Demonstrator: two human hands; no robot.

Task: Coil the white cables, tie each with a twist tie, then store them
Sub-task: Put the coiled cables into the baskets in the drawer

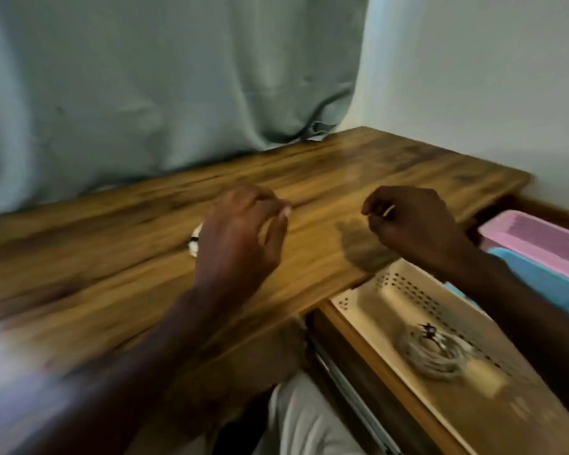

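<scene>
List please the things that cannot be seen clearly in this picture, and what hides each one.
- Head view: white object on the table, mostly hidden behind the left hand.
- Right hand: curled fingers pinch something thin and pale; motion blur leaves its identity unclear.
- Coiled cable in the cream tray: blurred, so its tie is unclear.
- Pink tray and blue tray: cut by the right edge.

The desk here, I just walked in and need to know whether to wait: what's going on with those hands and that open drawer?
A person is tidying white cables at a wooden desk. One coiled cable, already tied, lies in the cream tray in the open drawer. Both hands hover over the desk: the left hand partly hides something white, and the right hand pinches a thin pale strip, possibly a twist tie. The blur hides finer detail.
</scene>
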